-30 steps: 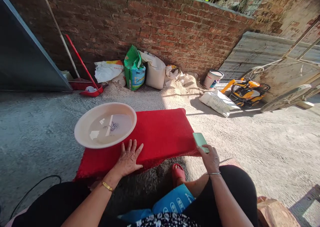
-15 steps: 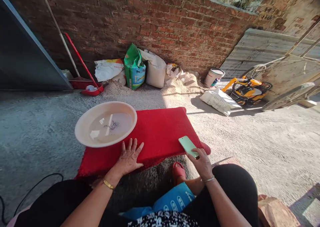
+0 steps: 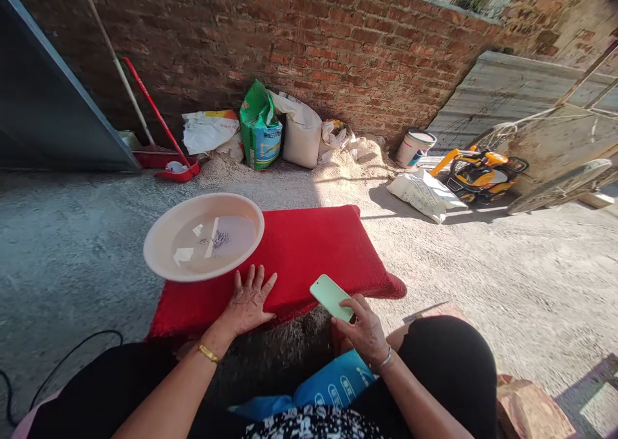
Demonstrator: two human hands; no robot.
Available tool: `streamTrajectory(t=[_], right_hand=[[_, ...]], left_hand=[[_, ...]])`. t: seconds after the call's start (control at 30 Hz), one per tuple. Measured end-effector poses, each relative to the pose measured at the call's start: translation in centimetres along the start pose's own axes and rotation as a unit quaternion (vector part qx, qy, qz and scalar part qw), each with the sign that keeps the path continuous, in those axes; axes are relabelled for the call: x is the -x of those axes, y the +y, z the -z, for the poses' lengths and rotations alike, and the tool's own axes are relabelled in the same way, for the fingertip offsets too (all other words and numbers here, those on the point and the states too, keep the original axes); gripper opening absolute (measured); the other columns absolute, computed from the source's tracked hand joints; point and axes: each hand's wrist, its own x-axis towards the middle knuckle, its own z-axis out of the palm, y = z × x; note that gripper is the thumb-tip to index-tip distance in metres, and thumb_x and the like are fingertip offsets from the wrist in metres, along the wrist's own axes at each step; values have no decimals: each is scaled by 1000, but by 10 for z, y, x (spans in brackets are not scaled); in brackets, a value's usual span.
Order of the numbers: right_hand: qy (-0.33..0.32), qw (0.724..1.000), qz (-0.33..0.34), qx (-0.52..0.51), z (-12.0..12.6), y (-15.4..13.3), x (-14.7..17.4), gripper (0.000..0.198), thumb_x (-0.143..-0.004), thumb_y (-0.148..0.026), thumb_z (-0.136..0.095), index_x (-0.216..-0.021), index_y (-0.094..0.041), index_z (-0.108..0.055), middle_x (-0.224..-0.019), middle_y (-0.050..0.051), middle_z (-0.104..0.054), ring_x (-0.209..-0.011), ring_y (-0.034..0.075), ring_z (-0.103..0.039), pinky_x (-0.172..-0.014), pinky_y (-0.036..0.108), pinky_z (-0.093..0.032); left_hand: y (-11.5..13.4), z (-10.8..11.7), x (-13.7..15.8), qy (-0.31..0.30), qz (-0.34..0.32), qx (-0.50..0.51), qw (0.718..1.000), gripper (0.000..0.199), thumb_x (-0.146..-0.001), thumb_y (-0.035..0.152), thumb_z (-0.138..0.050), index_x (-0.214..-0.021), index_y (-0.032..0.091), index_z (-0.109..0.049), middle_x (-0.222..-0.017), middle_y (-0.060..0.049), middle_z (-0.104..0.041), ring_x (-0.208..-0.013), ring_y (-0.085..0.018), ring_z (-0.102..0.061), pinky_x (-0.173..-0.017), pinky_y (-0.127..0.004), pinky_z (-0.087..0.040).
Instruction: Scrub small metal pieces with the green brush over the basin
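I see the left hand [image 3: 248,304] spread on red cloth [image 3: 318,239], basin [image 3: 159,249] just beyond; the right hand [image 3: 365,335] grips 1 green phone-shaped slab [image 3: 328,293]; brick wall [image 3: 357,65] ahead of both.

The left hand [image 3: 247,305] lies palm down with fingers [image 3: 251,275] spread. The right hand [image 3: 363,329] points inward, gripping between thumb [image 3: 341,327] and fingers. Both arms [image 3: 168,387] reach forward.
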Motion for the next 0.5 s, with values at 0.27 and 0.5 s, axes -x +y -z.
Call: streamTrajectory(t=[0.27,0.5], right_hand=[[215,940,-239,117,65,63,-7,57,-70,-74,-46,-85,-22,-62,-80,3,-55,-61,17,-52,-60,32,-42],[102,989,-103,-32,25,12,0,42,-75,-62,-57,-90,-22,-59,-88,4,-56,-64,15,-53,-62,29,-46]], left_hand=[[1,1,0,-6,5,1,1000,94,-63,62,-65,-142,25,-31,-150,-22,-21,-137,-44,-13,-105,-65,-4],[1,0,0,-10,8,0,1000,94,-63,62,-65,-142,25,-30,-150,-20,-21,-138,-43,-12,-105,-64,-4]])
